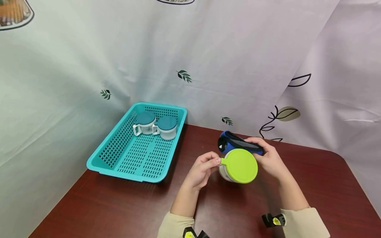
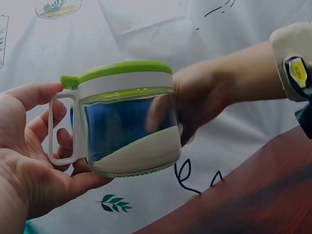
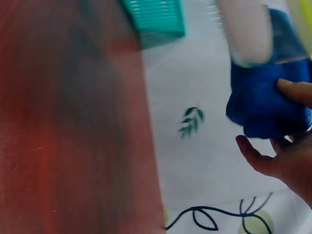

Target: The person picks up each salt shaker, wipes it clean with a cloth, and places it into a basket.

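A clear glass seasoning jar [image 2: 129, 109] with a lime-green lid [image 1: 241, 165] and a white handle hangs above the table, tilted. White powder [image 2: 141, 152] slopes up one side inside it. My left hand [image 1: 203, 170] grips the jar at its handle side, with a finger against the lid's tab and the thumb near the base in the left wrist view. Behind the jar, my right hand [image 1: 269, 158] holds a folded blue cloth [image 3: 265, 105] with dark edging. The cloth shows blue through the glass; whether it touches the jar I cannot tell.
A turquoise perforated basket [image 1: 125, 176] stands to the left on the dark red table [image 1: 119, 205]. Toward its back are two glass jars with teal lids, one jar [image 1: 146, 123] beside the other jar [image 1: 167, 128]. A white patterned curtain [image 1: 208, 66] hangs behind the table.
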Demonstrator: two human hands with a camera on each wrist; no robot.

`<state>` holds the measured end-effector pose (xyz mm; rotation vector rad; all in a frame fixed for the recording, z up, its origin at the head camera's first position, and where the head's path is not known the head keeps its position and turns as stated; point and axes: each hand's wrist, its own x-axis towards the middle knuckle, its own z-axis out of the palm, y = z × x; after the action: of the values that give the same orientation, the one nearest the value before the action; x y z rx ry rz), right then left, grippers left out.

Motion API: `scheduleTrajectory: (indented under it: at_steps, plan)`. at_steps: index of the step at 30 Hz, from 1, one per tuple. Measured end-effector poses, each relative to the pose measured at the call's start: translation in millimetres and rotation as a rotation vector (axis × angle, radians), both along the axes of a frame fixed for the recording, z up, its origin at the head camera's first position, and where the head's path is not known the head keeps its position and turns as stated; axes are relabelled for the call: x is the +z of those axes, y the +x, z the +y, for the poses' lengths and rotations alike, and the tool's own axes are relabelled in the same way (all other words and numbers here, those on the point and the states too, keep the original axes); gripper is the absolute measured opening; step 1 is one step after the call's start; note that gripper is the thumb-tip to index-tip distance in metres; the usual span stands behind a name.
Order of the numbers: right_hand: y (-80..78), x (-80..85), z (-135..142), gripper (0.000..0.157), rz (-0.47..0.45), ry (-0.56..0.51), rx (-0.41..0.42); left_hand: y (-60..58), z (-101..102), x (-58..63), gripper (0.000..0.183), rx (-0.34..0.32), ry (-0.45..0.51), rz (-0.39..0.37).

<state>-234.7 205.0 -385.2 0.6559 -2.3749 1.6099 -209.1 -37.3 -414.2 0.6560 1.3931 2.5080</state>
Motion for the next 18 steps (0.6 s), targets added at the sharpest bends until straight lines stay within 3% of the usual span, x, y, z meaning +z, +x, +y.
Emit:
scheduleTrajectory:
  at_steps: [2,4,8,10,15,18]
  plan:
    - [-1.3,0.2,0.3,0.039,-0.018,-0.003,-0.013,-0.4,-0.2,-1.0,0.023,-0.008,-0.015,0.033]
    - [-2.3,2.9,0.6,0.043,-0.016,-0.100,0.008,-1.0,0.1,-1.6,0.022,-0.006,-0.028,0.061]
    - [-5.4,7.5,1.0,0.042,0.004,-0.278,0.161,-1.2,0.5,-1.4,0.019,0.006,-0.048,0.085]
    - [-6.5,6.6,0.6,0.037,0.001,-0.261,0.201,-1.3,0.5,-1.7,0.019,0.007,-0.055,0.085]
    - [-7.7,3.9,-0.5,0.030,0.019,-0.110,0.139,-2.0,0.6,-4.1,0.010,0.004,-0.064,0.092]
    - [-6.8,7.6,1.1,0.028,0.029,-0.222,0.221,-2.0,0.8,-4.2,0.009,0.004,-0.061,0.108]
